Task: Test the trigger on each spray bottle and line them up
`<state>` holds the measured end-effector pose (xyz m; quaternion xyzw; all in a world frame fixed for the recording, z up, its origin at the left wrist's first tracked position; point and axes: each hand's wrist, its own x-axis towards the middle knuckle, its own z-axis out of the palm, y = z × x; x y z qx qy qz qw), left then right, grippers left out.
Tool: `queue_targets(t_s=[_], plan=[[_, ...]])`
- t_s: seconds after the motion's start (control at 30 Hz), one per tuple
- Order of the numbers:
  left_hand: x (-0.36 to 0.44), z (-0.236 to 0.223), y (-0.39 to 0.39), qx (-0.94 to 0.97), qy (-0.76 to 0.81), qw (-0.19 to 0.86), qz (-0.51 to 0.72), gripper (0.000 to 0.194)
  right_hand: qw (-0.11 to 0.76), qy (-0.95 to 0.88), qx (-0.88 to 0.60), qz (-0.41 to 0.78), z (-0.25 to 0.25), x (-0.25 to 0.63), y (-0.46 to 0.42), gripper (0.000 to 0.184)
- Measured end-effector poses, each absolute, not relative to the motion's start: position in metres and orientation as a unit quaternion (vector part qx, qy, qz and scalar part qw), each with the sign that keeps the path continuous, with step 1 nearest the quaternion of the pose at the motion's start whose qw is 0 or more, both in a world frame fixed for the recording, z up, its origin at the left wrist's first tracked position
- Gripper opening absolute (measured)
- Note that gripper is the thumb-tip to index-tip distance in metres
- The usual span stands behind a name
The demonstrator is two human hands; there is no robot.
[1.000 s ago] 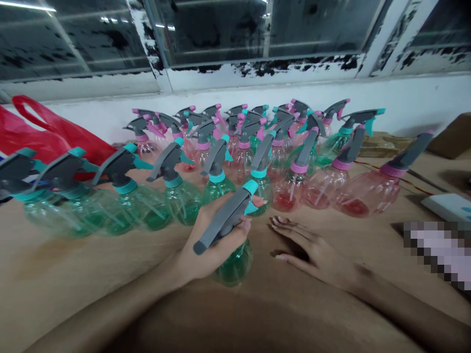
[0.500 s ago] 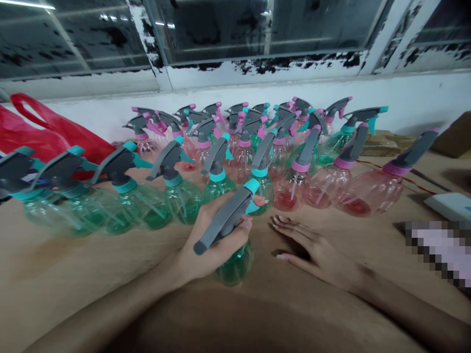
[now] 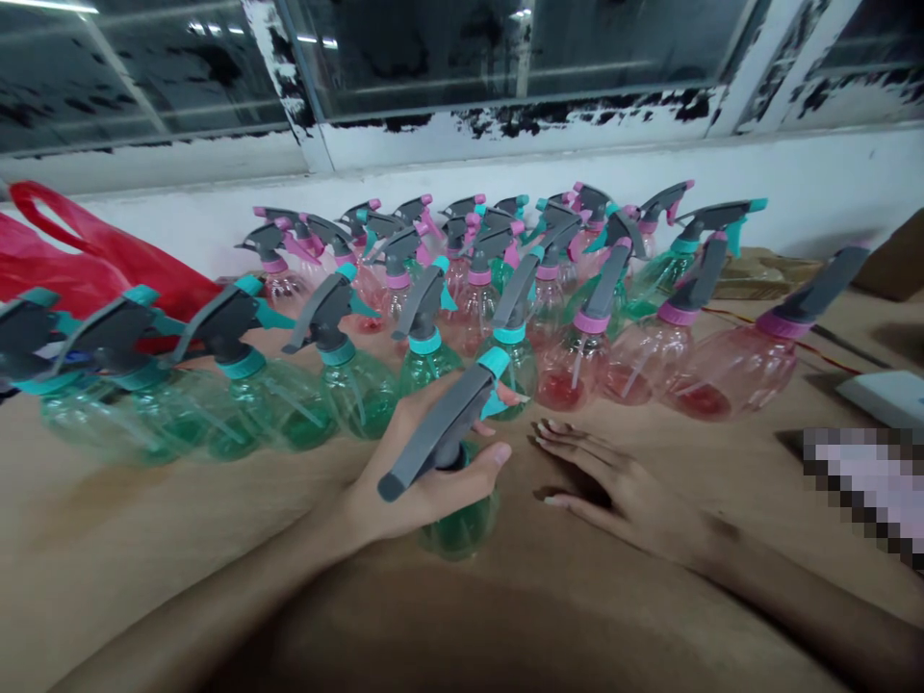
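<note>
My left hand [image 3: 404, 491] wraps round the neck of a green spray bottle [image 3: 462, 529] that stands upright on the table. The bottle's grey head with its turquoise nozzle tilts up and to the right above the hand. My thumb runs along the near side of the neck; the other fingers are partly hidden behind the head. My right hand [image 3: 628, 491] rests palm down on the table, fingers spread and holding nothing. Just beyond both hands stands a row of spray bottles, green ones [image 3: 361, 395] at left and centre, pink ones [image 3: 570, 375] to the right.
Several more spray bottles [image 3: 480, 303] crowd behind the front row, near the white wall [image 3: 404, 173]. A red plastic bag [image 3: 108, 260] lies at the left. Cardboard boxes [image 3: 757, 274], a white object [image 3: 885, 397] and a blurred-out item [image 3: 866, 481] are on the right.
My left thumb has straightened and shifted right, away from the bottle's neck. The bottle and my right hand stay in place; the view has shifted slightly.
</note>
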<state>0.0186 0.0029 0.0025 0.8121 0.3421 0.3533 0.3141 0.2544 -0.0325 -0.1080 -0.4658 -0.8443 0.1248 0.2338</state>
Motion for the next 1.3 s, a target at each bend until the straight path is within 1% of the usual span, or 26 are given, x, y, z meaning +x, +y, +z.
queue_targets(t_s=[0.17,0.33,0.4,0.47,0.63,0.8,1.03,1.2,1.3], plan=[[0.019,0.001,0.004,0.81,0.338,0.311,0.364,0.018,0.239,-0.846,-0.461,0.125,-0.11,0.256,-0.033,0.06],[0.019,0.004,0.001,0.824,0.374,0.272,0.327,0.004,0.242,-0.847,-0.459,0.114,-0.112,0.256,-0.032,0.059],[0.019,0.005,0.0,0.828,0.384,0.253,0.321,0.006,0.244,-0.847,-0.459,0.113,-0.113,0.256,-0.032,0.058],[0.018,0.005,-0.001,0.824,0.386,0.26,0.322,0.009,0.243,-0.846,-0.461,0.115,-0.114,0.256,-0.032,0.058],[0.017,0.006,0.002,0.831,0.335,0.272,0.352,0.034,0.242,-0.843,-0.464,0.125,-0.113,0.256,-0.032,0.059],[0.015,0.004,0.005,0.836,0.291,0.289,0.365,0.042,0.239,-0.843,-0.464,0.129,-0.11,0.256,-0.032,0.058],[0.014,0.003,0.005,0.841,0.281,0.287,0.364,0.044,0.226,-0.842,-0.473,0.127,-0.11,0.257,-0.032,0.056],[0.016,-0.001,0.004,0.824,0.294,0.306,0.375,0.041,0.226,-0.844,-0.469,0.132,-0.111,0.257,-0.032,0.056],[0.018,-0.004,0.004,0.817,0.291,0.32,0.383,0.044,0.23,-0.844,-0.466,0.131,-0.11,0.256,-0.032,0.056]])
